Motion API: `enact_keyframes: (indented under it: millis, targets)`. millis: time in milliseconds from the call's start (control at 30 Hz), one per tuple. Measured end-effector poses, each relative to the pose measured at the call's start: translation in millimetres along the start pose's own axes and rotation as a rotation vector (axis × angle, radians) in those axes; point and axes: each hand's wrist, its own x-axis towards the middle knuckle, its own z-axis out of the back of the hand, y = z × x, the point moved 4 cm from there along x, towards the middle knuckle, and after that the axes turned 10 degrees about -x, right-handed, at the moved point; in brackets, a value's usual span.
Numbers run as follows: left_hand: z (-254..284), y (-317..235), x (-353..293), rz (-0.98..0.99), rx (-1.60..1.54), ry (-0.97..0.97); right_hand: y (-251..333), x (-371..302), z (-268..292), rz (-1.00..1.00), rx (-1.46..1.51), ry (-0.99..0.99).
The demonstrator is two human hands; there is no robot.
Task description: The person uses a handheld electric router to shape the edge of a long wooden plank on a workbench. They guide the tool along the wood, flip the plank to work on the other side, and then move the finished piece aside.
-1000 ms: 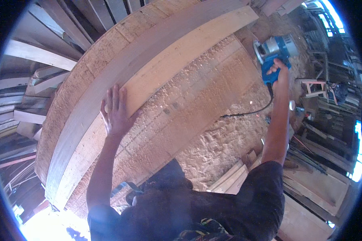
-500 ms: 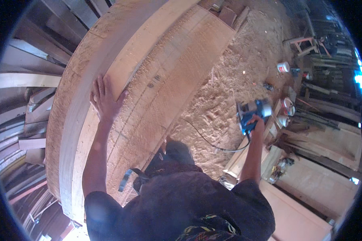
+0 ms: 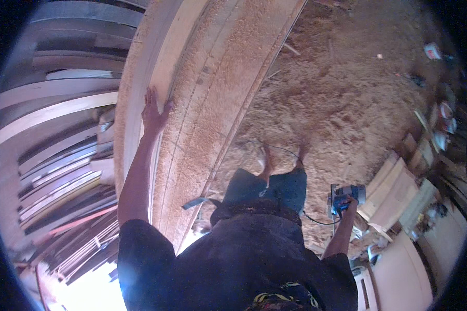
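My left hand (image 3: 154, 118) rests palm down, fingers spread, on a long pale plank (image 3: 172, 59) that lies lengthwise on the workbench. Beside the plank runs a greyer board (image 3: 151, 54). Sawdust coats the wide benchtop (image 3: 218, 88), which bears dark lines along its length. Out to my right side, away from the bench, my right hand (image 3: 351, 203) grips a blue corded handheld power tool (image 3: 342, 199) with a flat base plate and a round housing. Its cord (image 3: 319, 221) loops back toward my legs. The exact kind of tool is unclear.
Stacked timber (image 3: 62, 98) fills the left side. Sawdust covers the floor (image 3: 337, 109), where my bare feet stand. At right are loose boards (image 3: 392, 194), large panels (image 3: 397, 274) and a white-and-red tub (image 3: 431, 51). A strap (image 3: 202, 201) sticks out from my waist over the bench edge.
My view has turned, and my body stands straighter. The right hand has come lower and nearer my side with the power tool. My left hand stays on the plank.
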Motion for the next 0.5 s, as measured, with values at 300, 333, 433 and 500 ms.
enact_keyframes:
  millis: [300, 333, 433, 500]
  targets:
    - [17.5, 1.7, 22.8, 0.298, 0.170, 0.368, 11.8, 148.5, -18.1, -0.014, -0.038, 0.212]
    - [28.4, 12.1, 23.5, 0.299, 0.212, 0.381, 19.8, 158.3, -40.7, -0.029, -0.062, 0.226]
    - [31.6, 13.7, 23.2, 0.305, 0.292, 0.408, 46.4, 194.7, -90.7, -0.024, -0.086, 0.189]
    - [28.6, 8.9, 25.6, 0.337, 0.318, 0.429, 62.9, 219.1, -118.4, -0.006, -0.072, 0.203]
